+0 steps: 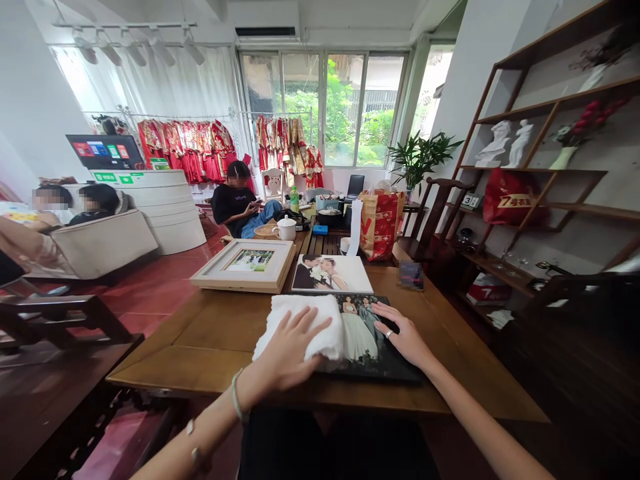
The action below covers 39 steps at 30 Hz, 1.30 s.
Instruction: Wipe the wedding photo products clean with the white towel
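Note:
A dark photo album (385, 360) with a wedding picture on its cover lies near the front edge of the wooden table (210, 333). A folded white cloth (305, 317) covers the album's left part. My left hand (290, 350) lies flat on the cloth, fingers spread. My right hand (403, 333), with a ring on one finger, rests open on the album's right side. Behind the album lies a white photo book (333, 273), and left of that a light wooden picture frame (247, 263).
Farther back on the table stand a white teapot (286, 228), a tea tray and a red and white bag (381, 223). A person sits behind with a phone; two others sit on a sofa at left. Wooden shelves (550, 167) line the right wall.

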Each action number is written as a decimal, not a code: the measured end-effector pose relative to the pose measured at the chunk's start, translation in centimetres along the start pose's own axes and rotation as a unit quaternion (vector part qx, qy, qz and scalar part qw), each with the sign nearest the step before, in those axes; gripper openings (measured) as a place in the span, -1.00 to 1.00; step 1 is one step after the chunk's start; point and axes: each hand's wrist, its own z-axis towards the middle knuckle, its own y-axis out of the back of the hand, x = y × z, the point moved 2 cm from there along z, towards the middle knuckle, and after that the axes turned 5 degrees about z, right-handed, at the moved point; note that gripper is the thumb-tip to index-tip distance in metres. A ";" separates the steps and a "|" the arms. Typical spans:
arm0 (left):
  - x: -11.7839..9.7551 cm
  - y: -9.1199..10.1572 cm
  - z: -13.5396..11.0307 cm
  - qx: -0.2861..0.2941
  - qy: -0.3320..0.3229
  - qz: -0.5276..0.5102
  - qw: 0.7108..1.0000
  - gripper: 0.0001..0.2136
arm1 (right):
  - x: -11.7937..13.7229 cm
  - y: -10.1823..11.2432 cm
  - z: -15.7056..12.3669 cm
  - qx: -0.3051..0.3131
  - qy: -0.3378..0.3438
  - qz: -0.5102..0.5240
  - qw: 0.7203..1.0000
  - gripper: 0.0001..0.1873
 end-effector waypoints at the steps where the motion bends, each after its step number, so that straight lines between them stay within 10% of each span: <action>1: 0.7 -0.1 1.0 -0.008 0.013 0.008 1.000 -0.46 | 0.0 0.0 0.0 -0.001 0.001 0.000 1.000 -0.64; 7: 3.8 -1.9 4.9 -0.045 0.066 0.047 0.996 -0.54 | -0.8 -0.7 0.3 -0.002 0.004 0.006 1.000 -0.65; 21: 3.2 -3.2 4.6 -0.067 0.059 0.076 0.993 -0.50 | -0.5 -0.6 0.4 0.013 0.007 0.007 1.000 -0.62; 34: -4.6 -3.7 4.0 -0.048 -0.045 0.013 0.998 -0.34 | -1.7 -0.5 0.5 0.011 0.016 0.013 1.000 -0.64; 39: -3.6 -4.0 6.0 -0.049 -0.032 0.026 0.998 -0.39 | -1.8 -0.5 0.4 0.018 0.014 0.007 1.000 -0.64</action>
